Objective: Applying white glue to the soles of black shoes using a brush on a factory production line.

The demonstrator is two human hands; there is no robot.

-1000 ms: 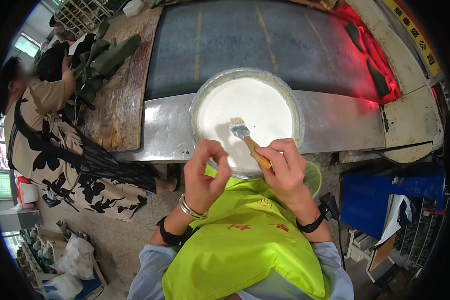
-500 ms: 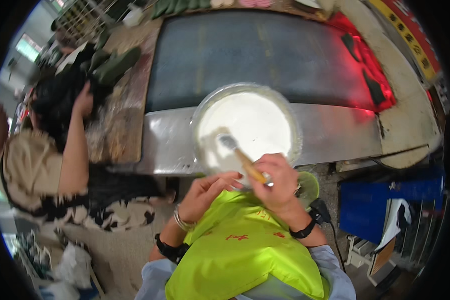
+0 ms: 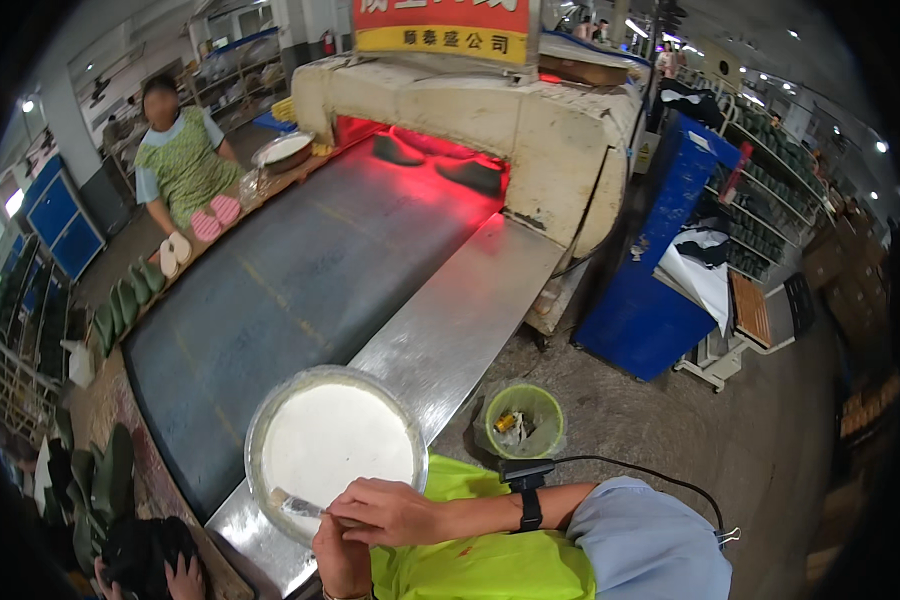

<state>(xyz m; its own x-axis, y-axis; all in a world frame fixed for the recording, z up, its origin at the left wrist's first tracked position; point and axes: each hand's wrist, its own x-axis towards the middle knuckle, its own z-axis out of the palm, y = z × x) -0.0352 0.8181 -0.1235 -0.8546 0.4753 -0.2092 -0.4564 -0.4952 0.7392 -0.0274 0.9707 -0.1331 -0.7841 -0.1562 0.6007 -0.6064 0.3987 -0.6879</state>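
right hand [image 3: 395,510] grasps brush [image 3: 299,506] at bowl [image 3: 254,450]; left hand [image 3: 341,560] adjacent, grip cannot be told; bowl hides part of belt [image 3: 270,290]; bin [image 3: 540,401] stands on floor [image 3: 610,430]

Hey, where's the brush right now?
In the head view, low and left of centre, the brush is in the right hand, over the lower part of the white-filled bowl.

Smooth liquid [image 3: 340,437], shiny metal ledge [image 3: 460,325]
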